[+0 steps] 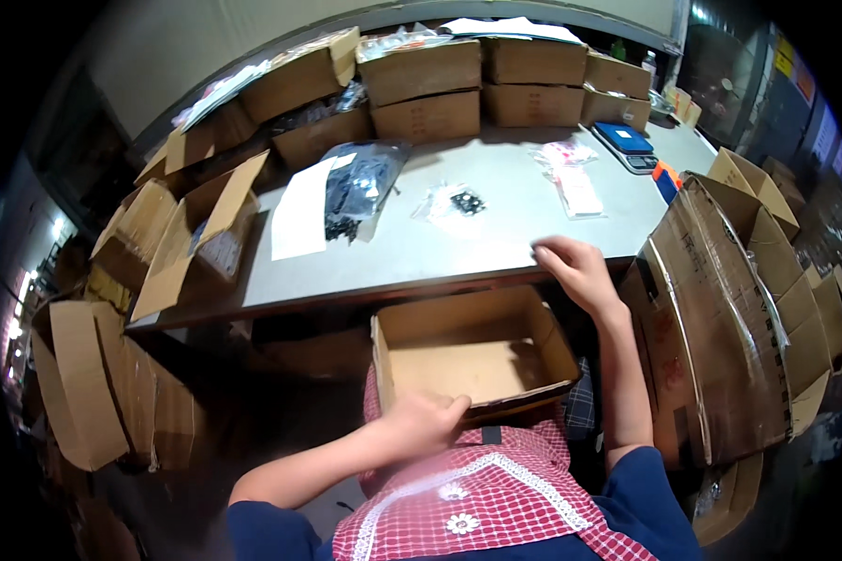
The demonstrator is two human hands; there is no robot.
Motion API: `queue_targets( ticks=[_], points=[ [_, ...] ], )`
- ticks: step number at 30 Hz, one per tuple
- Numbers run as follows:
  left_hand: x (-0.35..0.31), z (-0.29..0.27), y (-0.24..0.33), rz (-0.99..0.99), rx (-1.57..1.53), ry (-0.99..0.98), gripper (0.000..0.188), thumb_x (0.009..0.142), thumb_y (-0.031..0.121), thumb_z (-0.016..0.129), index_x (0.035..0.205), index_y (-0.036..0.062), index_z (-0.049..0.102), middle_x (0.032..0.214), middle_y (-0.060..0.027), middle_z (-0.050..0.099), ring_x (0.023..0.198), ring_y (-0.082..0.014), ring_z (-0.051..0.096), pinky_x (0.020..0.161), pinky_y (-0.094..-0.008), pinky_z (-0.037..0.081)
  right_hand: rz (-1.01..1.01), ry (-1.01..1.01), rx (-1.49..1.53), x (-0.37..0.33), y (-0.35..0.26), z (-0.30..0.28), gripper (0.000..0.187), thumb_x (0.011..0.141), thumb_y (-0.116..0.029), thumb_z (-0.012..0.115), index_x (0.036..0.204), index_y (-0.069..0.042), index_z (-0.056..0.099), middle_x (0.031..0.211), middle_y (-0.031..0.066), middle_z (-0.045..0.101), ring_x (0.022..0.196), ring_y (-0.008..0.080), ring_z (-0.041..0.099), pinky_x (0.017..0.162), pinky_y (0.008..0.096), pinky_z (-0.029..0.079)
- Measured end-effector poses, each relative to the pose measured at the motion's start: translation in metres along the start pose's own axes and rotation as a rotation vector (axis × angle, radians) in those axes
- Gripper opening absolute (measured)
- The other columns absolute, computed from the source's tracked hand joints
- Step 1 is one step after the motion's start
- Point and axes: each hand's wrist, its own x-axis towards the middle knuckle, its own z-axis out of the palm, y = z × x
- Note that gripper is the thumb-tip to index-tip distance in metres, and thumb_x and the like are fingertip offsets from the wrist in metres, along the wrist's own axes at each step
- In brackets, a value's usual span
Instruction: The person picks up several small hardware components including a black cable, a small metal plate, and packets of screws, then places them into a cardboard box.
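Note:
An open, shallow cardboard box (458,369) rests at my lap, just below the table's front edge; its inside shows bare cardboard. My left hand (425,419) is closed at the near left part of its rim, thumb pointing right, the other fingertips mostly hidden. Raised above the box's far right corner, by the table edge, is my right hand (575,269), its fingers bent and thumb and forefinger brought together; anything between them is too small to name. Beyond it on the table lie small black parts (468,201) on clear plastic and some clear packets with pink and white contents (575,182).
A large clear bag of dark items (363,182) and a white sheet (299,215) lie on the grey table (496,245). A blue-topped scale (624,140) stands back right. Filled cartons (426,75) line the back; more boxes crowd the left (210,224) and right (711,309).

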Motion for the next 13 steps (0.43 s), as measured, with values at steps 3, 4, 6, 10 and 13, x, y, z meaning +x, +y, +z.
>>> queue_targets(
  ticks=[3, 4, 6, 10, 13],
  points=[
    [0.019, -0.018, -0.013, -0.196, -0.241, -0.348, 0.033, 0.092, 0.022, 0.064, 0.120, 0.0043, 0.060, 0.098, -0.0196, 0.070, 0.090, -0.0349, 0.070, 0.076, -0.0428, 0.056, -0.151, 0.089, 0.060, 0.046, 0.004, 0.020, 0.032, 0.093, -0.021, 0.063, 0.117, 0.000, 0.069, 0.118, 0.0173, 0.069, 0.105, 0.0303, 0.068, 0.091, 0.0360, 0.054],
    [0.019, -0.020, -0.023, -0.220, -0.351, -0.373, 0.038, 0.094, 0.025, 0.063, 0.125, 0.0044, 0.058, 0.106, -0.0209, 0.069, 0.096, -0.0358, 0.069, 0.081, -0.0426, 0.056, -0.242, 0.037, -0.099, 0.066, 0.015, 0.025, 0.042, 0.090, -0.020, 0.063, 0.127, 0.001, 0.061, 0.139, 0.0243, 0.054, 0.120, 0.0406, 0.058, 0.103, 0.0421, 0.047],
    [0.016, -0.021, -0.050, -0.246, -0.513, -0.423, 0.050, 0.100, 0.033, 0.060, 0.141, 0.0065, 0.052, 0.132, -0.0194, 0.063, 0.112, -0.0353, 0.066, 0.091, -0.0397, 0.055, -0.277, 0.020, -0.198, 0.090, 0.029, 0.042, 0.053, 0.090, -0.020, 0.063, 0.138, -0.002, 0.052, 0.150, 0.0271, 0.041, 0.128, 0.0445, 0.050, 0.110, 0.0448, 0.040],
    [0.045, -0.069, -0.102, -0.305, -0.736, -0.004, 0.032, 0.103, 0.020, 0.054, 0.127, 0.0010, 0.063, 0.120, -0.0114, 0.070, 0.101, -0.0204, 0.070, 0.087, -0.0340, 0.056, -0.518, -0.130, -0.469, 0.114, 0.047, 0.045, 0.056, 0.090, -0.022, 0.065, 0.142, -0.011, 0.051, 0.147, 0.0171, 0.048, 0.124, 0.0420, 0.052, 0.110, 0.0470, 0.038],
    [0.074, -0.103, -0.141, -0.511, -0.661, 0.386, 0.027, 0.105, 0.021, 0.053, 0.116, 0.0045, 0.071, 0.107, -0.0131, 0.074, 0.094, -0.0168, 0.070, 0.087, -0.0301, 0.055, -0.236, -0.167, -0.387, 0.111, 0.053, 0.050, 0.055, 0.089, -0.028, 0.067, 0.141, -0.015, 0.055, 0.143, 0.0136, 0.053, 0.136, 0.0352, 0.041, 0.114, 0.0516, 0.030]
  ],
)
